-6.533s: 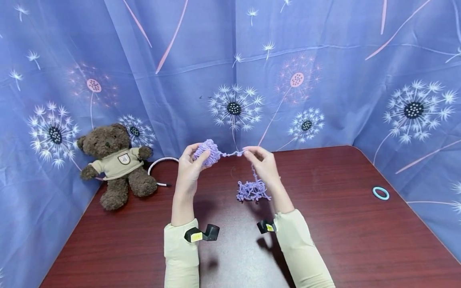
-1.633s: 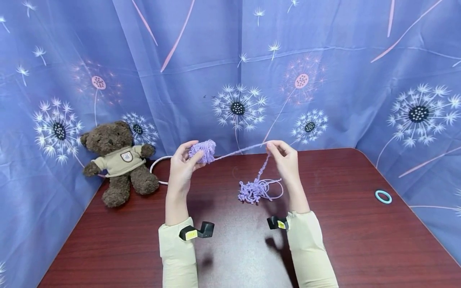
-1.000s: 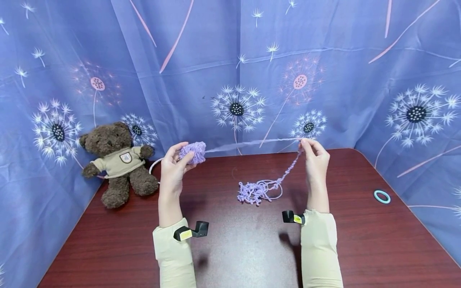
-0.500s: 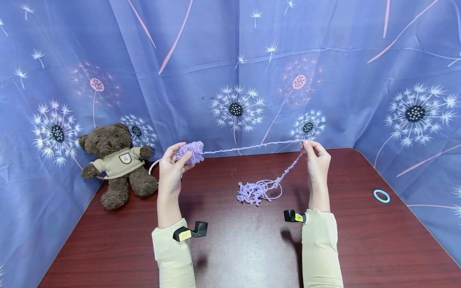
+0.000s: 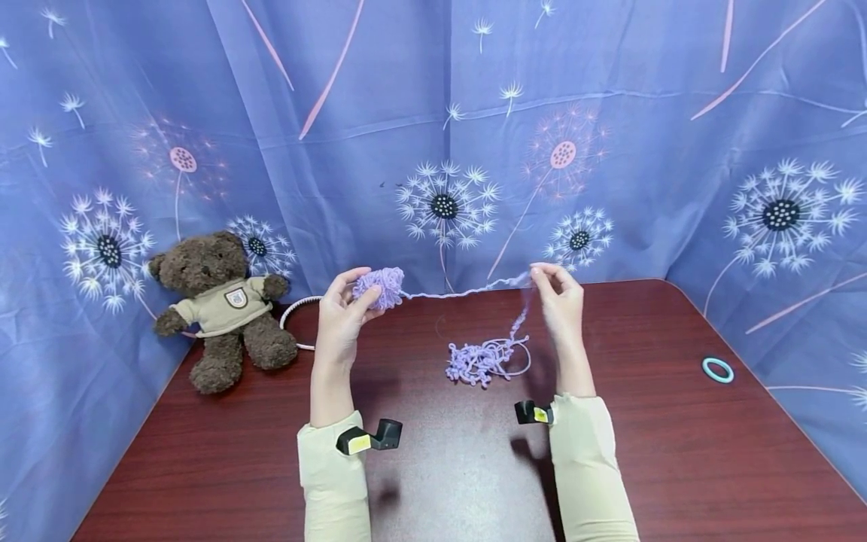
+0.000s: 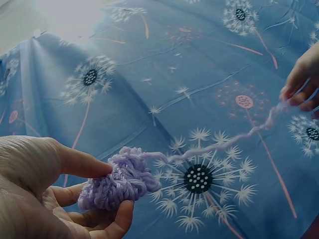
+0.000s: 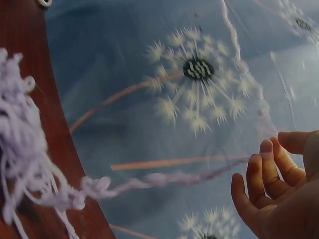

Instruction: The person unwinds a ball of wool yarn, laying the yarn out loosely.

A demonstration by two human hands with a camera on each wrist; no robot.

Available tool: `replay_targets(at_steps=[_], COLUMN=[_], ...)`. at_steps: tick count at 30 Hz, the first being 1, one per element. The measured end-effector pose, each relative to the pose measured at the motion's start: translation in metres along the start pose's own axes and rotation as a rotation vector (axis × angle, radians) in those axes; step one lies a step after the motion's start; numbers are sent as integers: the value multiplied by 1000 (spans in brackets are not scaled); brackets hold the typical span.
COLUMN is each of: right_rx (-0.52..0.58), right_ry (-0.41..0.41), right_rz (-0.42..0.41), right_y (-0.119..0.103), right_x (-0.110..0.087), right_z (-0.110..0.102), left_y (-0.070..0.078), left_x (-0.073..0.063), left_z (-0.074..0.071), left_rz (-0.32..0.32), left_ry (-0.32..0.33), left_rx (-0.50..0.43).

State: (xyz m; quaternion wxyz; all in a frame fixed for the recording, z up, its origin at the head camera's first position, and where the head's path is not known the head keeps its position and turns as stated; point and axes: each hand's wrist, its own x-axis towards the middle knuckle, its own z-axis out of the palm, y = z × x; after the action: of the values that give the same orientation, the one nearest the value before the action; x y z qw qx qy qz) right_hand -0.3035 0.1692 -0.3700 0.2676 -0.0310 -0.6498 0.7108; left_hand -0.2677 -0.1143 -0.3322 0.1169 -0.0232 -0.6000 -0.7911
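Above the table's far part my left hand [image 5: 339, 320] grips a small ball of lilac yarn [image 5: 381, 289], thumb on its near side and fingers behind. In the left wrist view the wound loops of the yarn ball [image 6: 122, 179] show between thumb and fingers. A slack strand of yarn [image 5: 447, 296] runs from the ball to my right hand [image 5: 561, 301], which pinches it between thumb and fingertips. From there the kinked yarn drops to a loose tangled heap [image 5: 481, 361] on the table; the heap [image 7: 25, 134] also shows in the right wrist view.
A brown teddy bear [image 5: 220, 309] in a beige shirt sits at the table's back left, beside a white cord [image 5: 291, 307]. On the right lies a turquoise ring [image 5: 717, 369]. The dark red table [image 5: 677, 452] meets a blue dandelion-print curtain [image 5: 366, 188].
Against six seconds ago, a longer strand spans the hands, and looser loops lie at the heap. Since half a second ago, both hands have come closer together and the taut strand has gone slack.
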Motion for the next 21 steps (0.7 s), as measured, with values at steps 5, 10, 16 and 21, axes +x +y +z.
replay_targets(at_steps=[5,10,16,21], right_rx=[-87,-146,-181,-215], right_ry=[-121,-293,-544,-648], right_rz=[-6,-54,-78,-58], right_y=[-3,-7,-9,-15], right_x=[-13,-32,-60,-74], right_z=[22,48,76,85], left_y=[-3,-3,-4,-5], left_x=[0,-1,-2,-2], left_z=[6,11,15,15], left_rz=[-10,-15,-16,-13], left_ry=[-36,-47,-58,-57], left_rx=[22,37,45,54])
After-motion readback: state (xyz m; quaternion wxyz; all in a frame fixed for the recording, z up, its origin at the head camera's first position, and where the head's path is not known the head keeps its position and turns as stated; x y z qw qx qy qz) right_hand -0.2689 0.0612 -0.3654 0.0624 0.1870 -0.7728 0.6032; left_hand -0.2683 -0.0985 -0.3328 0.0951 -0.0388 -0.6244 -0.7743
